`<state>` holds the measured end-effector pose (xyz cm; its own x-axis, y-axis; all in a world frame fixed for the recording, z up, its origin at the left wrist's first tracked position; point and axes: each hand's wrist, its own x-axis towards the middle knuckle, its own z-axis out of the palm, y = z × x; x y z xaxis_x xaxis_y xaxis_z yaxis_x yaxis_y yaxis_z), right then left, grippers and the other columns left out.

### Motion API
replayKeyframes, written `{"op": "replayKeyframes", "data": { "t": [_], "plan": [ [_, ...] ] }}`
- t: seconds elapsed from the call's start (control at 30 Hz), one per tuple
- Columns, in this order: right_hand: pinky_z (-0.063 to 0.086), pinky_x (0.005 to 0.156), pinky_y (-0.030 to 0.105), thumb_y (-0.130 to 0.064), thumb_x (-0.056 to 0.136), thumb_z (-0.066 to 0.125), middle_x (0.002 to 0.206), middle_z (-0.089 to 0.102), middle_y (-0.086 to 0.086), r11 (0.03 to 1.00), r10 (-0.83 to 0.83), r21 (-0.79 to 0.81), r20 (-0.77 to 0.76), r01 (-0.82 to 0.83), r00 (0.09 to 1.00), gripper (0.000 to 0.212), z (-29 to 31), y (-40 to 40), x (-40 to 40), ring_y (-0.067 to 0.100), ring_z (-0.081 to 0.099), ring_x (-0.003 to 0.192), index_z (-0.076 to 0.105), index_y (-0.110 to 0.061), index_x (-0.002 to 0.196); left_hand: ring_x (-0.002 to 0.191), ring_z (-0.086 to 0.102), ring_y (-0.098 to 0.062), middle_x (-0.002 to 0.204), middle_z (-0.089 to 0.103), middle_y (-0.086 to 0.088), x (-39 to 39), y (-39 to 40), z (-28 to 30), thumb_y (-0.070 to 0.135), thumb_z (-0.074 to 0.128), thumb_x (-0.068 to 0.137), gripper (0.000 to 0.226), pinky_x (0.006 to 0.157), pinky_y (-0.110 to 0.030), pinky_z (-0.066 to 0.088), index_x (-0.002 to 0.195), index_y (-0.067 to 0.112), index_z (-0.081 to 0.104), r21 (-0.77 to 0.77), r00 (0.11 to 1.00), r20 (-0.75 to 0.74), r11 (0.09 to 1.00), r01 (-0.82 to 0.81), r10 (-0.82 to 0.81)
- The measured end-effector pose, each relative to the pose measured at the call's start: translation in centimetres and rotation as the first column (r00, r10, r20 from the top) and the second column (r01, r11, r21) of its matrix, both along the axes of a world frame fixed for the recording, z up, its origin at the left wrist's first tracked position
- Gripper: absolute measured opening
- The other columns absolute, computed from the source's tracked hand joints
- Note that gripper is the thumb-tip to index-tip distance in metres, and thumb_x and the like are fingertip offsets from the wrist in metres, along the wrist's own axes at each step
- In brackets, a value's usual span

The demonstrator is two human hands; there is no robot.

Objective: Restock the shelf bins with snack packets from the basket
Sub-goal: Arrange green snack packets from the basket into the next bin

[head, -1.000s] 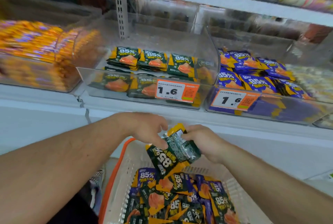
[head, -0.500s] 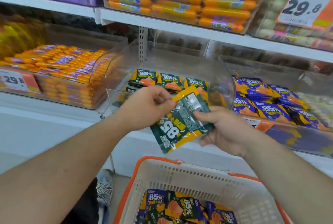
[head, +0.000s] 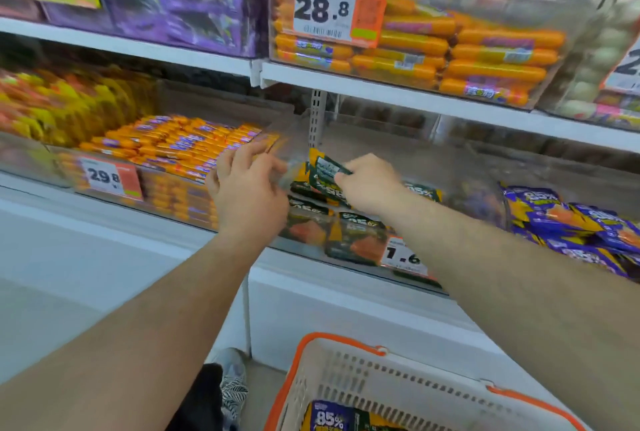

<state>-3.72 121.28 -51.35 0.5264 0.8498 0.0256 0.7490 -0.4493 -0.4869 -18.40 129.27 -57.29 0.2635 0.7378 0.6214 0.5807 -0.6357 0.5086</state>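
My right hand (head: 370, 184) pinches a few dark green snack packets (head: 323, 172) over the clear middle shelf bin (head: 460, 167), just above the green packets lying inside it (head: 356, 236). My left hand (head: 247, 188) hovers beside them at the bin's left wall, fingers loosely spread, holding nothing. The white basket with an orange rim (head: 346, 378) sits low in front, with purple and green packets (head: 329, 418) showing at its bottom.
A bin of purple packets (head: 571, 222) stands to the right, a bin of orange sausage sticks (head: 166, 146) to the left. An upper shelf (head: 398, 94) with orange sausages overhangs the bins. Price tags hang on the bin fronts. A shoe (head: 232, 385) shows by the basket.
Both hands rose from the basket to the green bin. My left hand let go of the packets; my right hand carried them over the bin. The view tilted up.
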Motion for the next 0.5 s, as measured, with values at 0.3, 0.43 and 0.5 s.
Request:
{"op": "replayKeyframes", "data": {
  "t": [0.3,0.43,0.5],
  "plan": [
    [0.039,0.075,0.037,-0.027,0.092,0.052,0.115,0.050,0.011,0.959,0.068,-0.248,-0.262,-0.136,0.963,0.024,-2.7,3.7,-2.5,0.025,0.055,0.094,0.058,-0.003,0.096,0.125,0.038,-0.025,0.130,0.055,0.006,-1.4,0.7,0.7,0.001,0.057,0.077,0.034,0.097,-0.040,0.025,0.102,0.022,0.066,-0.070,0.999,0.041,0.998,0.002,0.001],
    [0.035,0.110,0.051,-0.027,0.100,0.044,0.154,0.028,0.022,0.951,0.076,-0.274,-0.243,-0.144,0.967,0.056,-1.9,2.9,-2.9,0.038,0.035,0.138,0.034,0.005,0.145,0.126,0.037,-0.024,0.130,0.055,0.005,-1.6,0.7,0.9,0.003,0.056,0.080,0.032,0.099,-0.041,0.024,0.104,0.022,0.065,-0.072,0.999,0.044,0.997,0.032,-0.029],
    [0.034,0.110,0.050,-0.029,0.102,0.041,0.152,0.028,0.024,0.953,0.083,-0.258,-0.288,-0.160,0.954,0.054,-1.5,2.5,-3.3,0.041,0.034,0.136,0.035,0.005,0.144,0.126,0.037,-0.024,0.129,0.055,0.005,-1.5,0.7,0.7,0.004,0.056,0.081,0.031,0.100,-0.041,0.023,0.104,0.022,0.065,-0.071,0.999,0.034,0.997,0.035,-0.033]
  ]
}}
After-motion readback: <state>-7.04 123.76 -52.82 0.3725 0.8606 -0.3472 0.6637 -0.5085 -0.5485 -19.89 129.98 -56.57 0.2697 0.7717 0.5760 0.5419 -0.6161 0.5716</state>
